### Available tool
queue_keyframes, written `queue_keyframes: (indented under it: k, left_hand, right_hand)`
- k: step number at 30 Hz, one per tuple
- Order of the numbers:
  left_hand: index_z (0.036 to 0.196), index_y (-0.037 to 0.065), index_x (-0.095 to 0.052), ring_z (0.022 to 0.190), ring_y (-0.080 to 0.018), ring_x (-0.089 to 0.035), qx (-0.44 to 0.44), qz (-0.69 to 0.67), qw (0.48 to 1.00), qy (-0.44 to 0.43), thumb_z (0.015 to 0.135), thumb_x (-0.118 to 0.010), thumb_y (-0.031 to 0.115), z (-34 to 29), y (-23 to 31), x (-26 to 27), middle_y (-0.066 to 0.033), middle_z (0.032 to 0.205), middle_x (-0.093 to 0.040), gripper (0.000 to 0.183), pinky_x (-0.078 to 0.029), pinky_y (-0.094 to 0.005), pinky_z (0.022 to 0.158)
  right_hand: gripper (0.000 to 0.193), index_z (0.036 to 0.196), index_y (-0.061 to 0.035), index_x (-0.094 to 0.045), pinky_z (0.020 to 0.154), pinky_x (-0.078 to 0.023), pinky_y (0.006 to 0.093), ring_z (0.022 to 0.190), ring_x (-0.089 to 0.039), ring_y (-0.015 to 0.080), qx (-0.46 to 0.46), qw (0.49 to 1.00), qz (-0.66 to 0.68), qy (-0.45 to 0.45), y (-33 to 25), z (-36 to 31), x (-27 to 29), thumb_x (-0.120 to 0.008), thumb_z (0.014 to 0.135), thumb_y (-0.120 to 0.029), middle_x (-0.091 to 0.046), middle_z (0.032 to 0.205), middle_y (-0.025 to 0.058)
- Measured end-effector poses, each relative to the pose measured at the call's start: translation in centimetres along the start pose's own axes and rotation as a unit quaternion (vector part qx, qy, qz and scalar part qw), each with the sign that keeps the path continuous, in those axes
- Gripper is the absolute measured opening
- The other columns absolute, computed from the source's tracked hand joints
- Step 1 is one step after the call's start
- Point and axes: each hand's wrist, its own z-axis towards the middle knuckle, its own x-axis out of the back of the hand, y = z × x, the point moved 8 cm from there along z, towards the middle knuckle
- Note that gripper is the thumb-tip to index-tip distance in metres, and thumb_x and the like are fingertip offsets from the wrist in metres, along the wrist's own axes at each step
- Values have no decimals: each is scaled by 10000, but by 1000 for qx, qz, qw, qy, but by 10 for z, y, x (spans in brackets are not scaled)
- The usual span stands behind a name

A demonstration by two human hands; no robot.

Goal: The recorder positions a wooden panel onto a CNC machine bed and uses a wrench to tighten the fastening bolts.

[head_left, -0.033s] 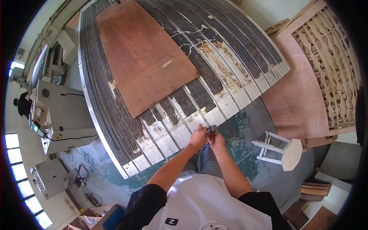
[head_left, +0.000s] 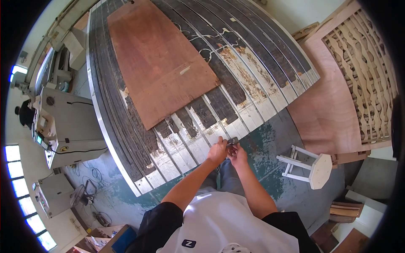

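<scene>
At the near edge of a large slotted metal machine bed [head_left: 168, 170], both my hands meet over a small grey metal fitting [head_left: 232, 141] whose exact kind is too small to make out. My left hand [head_left: 217, 151] is closed around its left side. From the right, the fingers of my right hand [head_left: 238, 155] are bent in and grip the same piece. Beyond my hands, a reddish-brown wooden board [head_left: 162, 63] lies flat on the bed, over dark, worn sheeting.
A white stool [head_left: 320, 170] lies tipped over on the floor at right. Behind it leans a pale wood panel [head_left: 325, 105] with a wavy lattice. Grey control cabinets [head_left: 78, 118] stand at left, with loose cables [head_left: 95, 173] below. Wood offcuts [head_left: 346, 208] are stacked at lower right.
</scene>
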Motion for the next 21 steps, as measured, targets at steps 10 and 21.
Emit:
queue_keyframes:
  k: [10,21]
  left_hand:
    - [994,24,-556,698,-371,-656,-57,157,986,-11,774,-559,26,69,-21,65,-197,1041,-490,220,-543,-475,596]
    - [1104,119,-587,679,-325,-653,-87,222,970,-39,724,-660,61,121,-36,129,-146,1082,-480,391,-537,-431,590]
  right_hand:
    - [380,1004,11,-598,650,-482,347,695,-594,261,541,574,-612,-61,-88,-60,-93,-741,662,-69,-566,874,120]
    - [403,1029,8,-529,794,-480,455,929,-565,401,500,483,-673,-251,-74,-10,-257,-733,691,-70,-506,1055,205]
